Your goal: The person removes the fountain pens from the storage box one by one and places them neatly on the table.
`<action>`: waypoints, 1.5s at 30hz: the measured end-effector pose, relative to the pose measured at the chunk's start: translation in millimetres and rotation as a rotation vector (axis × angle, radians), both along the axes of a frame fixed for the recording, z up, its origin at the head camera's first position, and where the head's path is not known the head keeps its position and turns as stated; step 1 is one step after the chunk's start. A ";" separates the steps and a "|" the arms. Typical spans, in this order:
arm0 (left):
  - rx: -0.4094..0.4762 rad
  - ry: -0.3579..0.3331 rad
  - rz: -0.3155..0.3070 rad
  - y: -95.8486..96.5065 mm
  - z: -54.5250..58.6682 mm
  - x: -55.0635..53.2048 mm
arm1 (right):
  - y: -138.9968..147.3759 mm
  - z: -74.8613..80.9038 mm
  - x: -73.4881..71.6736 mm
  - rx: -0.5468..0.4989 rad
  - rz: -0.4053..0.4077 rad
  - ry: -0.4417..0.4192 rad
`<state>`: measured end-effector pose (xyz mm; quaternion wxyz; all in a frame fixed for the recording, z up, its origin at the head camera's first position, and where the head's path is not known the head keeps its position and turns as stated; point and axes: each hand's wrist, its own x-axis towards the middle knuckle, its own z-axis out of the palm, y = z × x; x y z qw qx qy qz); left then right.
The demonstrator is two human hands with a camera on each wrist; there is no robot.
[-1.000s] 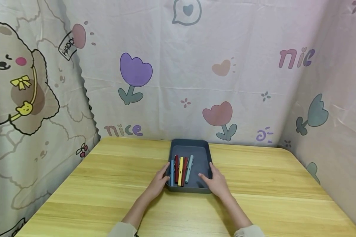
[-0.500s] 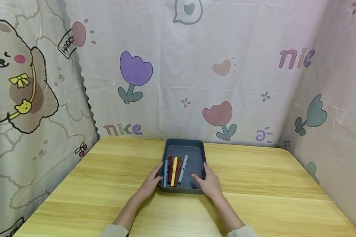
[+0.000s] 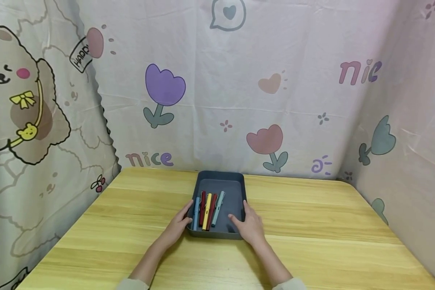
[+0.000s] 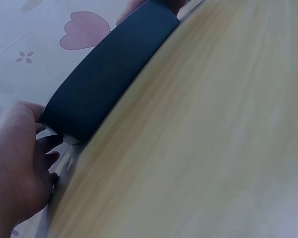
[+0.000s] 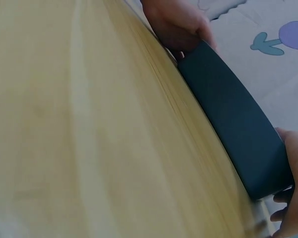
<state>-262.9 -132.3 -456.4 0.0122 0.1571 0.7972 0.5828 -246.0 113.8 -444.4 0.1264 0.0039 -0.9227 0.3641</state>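
A dark grey rectangular tray (image 3: 233, 201) lies on the table with its long sides running away from me. My left hand (image 3: 175, 229) grips its left wall near the front corner, thumb at the rim. On the opposite wall my right hand (image 3: 251, 227) holds on, thumb reaching over the rim and fingers along the outside. Several capped pens lie side by side in the tray's left half: a blue pen (image 3: 196, 213), two dark red ones, a yellow pen (image 3: 207, 211) and a pale teal pen (image 3: 218, 208). Both wrist views show the tray's front wall (image 4: 99, 74) between the hands; the pens are hidden there.
The tray stands on a light wood-grain table (image 3: 311, 229), close to its back edge. Behind the table hangs a pale printed cloth (image 3: 217, 80), with more cloth at the left and right sides.
The tray has slid to the left along the table, with both hands keeping their hold on it. The pens have travelled with it.
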 end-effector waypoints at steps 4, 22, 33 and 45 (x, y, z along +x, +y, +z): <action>-0.014 -0.009 0.009 -5.6 1.1 2.0 | -6.2 -0.3 1.6 -0.003 0.000 0.012; -0.034 0.014 0.034 -13.8 3.5 -2.2 | -18.6 0.5 6.9 -0.007 -0.016 0.003; -0.051 -0.016 0.112 -8.6 2.2 -27.6 | -18.4 -0.7 8.1 0.002 -0.005 -0.005; -0.071 -0.004 0.114 -5.0 4.2 -27.1 | -10.6 16.3 1.9 -0.050 0.052 0.146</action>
